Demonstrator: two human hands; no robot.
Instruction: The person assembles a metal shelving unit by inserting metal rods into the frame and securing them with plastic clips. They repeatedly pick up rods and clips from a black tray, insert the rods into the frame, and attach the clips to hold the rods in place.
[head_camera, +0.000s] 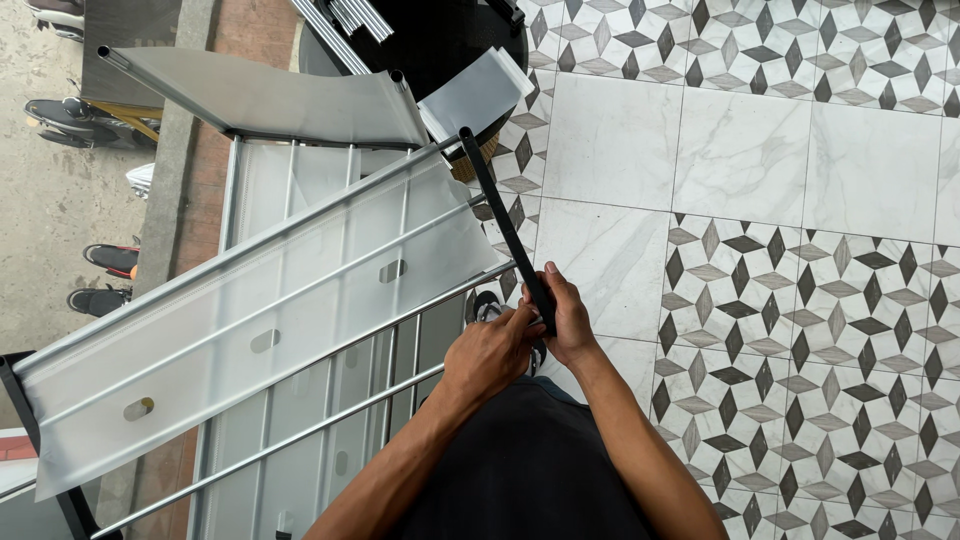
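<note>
Black bar (505, 225): one long dark strip, and you've got its near end in both hands; it runs up and away from you along the end of the frosted panel, its far tip up by the dark round table.
Right hand (570, 318): yours, closed around the lower end of the bar, thumb lying up along it, over the patterned floor.
Left hand (490, 350): yours too, fingers curled in at the same spot, touching the bar's near end and pressed against the right hand.
Forearms: two, both bare, coming up from your dark shirt at the bottom of the view.
Frosted panel (250, 320): one long translucent sheet lying slantwise on the rails, with three oval slots in a row; its right end meets the bar.
Metal rails (300, 435): I count about four thin silver rods running slantwise with the panel, one just under your left wrist.
Second sheet (270, 100): one more frosted piece farther off, tilted, above the first.
Floor tiles (750, 160): plain marbled squares set among diamond-patterned ones, off to your right.
Shoes (105, 275): two at the far left edge, down on the grey ground.
Dark round table (430, 40): one, at the top, with a bundle of silver bars lying on it.
</note>
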